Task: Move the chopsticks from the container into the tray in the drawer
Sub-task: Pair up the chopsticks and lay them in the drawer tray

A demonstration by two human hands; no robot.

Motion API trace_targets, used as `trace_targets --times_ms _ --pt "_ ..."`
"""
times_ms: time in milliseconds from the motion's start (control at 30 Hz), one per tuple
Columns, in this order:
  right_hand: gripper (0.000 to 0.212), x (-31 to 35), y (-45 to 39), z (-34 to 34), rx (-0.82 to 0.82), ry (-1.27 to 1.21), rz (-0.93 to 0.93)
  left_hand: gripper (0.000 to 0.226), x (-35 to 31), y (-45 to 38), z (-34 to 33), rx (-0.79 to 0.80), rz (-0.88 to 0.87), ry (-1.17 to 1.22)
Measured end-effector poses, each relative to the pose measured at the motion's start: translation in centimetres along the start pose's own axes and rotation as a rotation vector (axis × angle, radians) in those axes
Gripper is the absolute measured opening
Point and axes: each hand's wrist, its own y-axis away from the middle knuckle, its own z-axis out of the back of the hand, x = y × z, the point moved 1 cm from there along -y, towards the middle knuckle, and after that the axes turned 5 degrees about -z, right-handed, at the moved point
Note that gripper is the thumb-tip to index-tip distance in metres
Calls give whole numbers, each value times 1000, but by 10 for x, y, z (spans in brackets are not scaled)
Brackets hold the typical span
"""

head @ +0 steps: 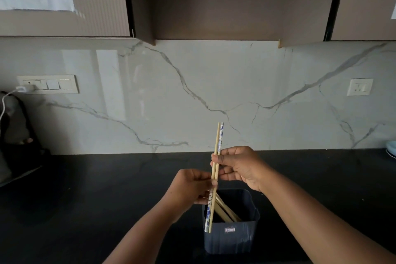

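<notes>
A pair of chopsticks (218,143), one plain wood and one with a blue and white pattern, stands nearly upright above the dark blue square container (232,240). My right hand (237,167) pinches the pair near the upper middle. My left hand (190,186) grips the same pair lower down, just left of the container's rim. The lower ends hang in front of the container's left wall. Several more wooden chopsticks (227,212) lean inside the container. No drawer or tray is in view.
The container stands on a black countertop (107,199) against a white marble backsplash. A dark appliance (12,135) with a white cable sits at the far left. A pale blue object (391,148) lies at the right edge. Wall cabinets hang overhead.
</notes>
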Motion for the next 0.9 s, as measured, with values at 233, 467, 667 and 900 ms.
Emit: trace_targets --times_ms 233,467,667,900 --pt "9 33 16 12 -118 106 190 10 -10 6 18 -78 55 75" --pt "26 47 51 7 -177 1383 1481 16 -28 10 24 -11 90 307" --pt "24 3 44 20 -83 1547 1658 24 -36 16 18 126 115 446" --pt "25 -8 45 17 -131 1484 1681 17 -32 19 6 136 186 431"
